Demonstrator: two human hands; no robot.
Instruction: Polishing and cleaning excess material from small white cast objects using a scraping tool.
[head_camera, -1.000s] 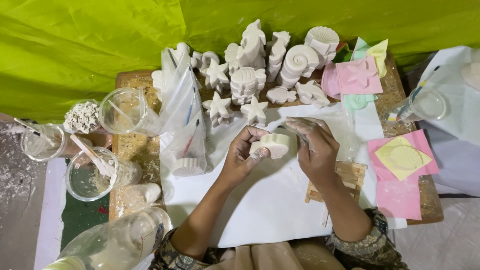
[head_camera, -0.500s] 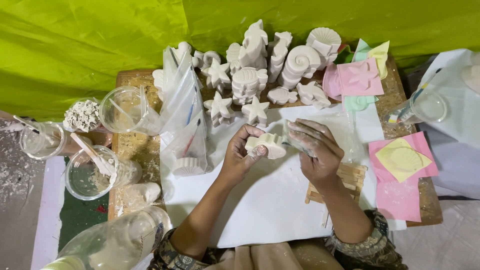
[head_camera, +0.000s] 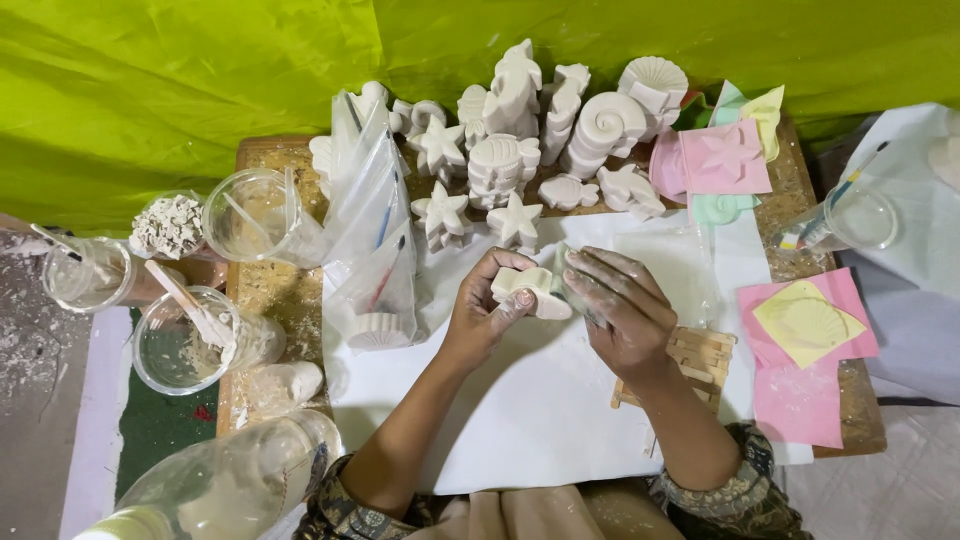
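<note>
My left hand grips a small white plaster cast over a white sheet of paper on a low wooden table. My right hand rests against the right side of that cast, its dusty fingers curled around something thin that I cannot make out. Both hands meet at the middle of the sheet, just in front of two white plaster stars.
Many white plaster figures (shells, stars, seahorses) crowd the table's far edge. Clear plastic bags stand left of the hands. Clear cups sit at left, another cup at right. Pink, yellow and green moulds lie right. A green cloth hangs behind.
The two hands have shifted slightly and turned the cast between them; my right hand now covers less of it. Nothing else on the table has moved.
</note>
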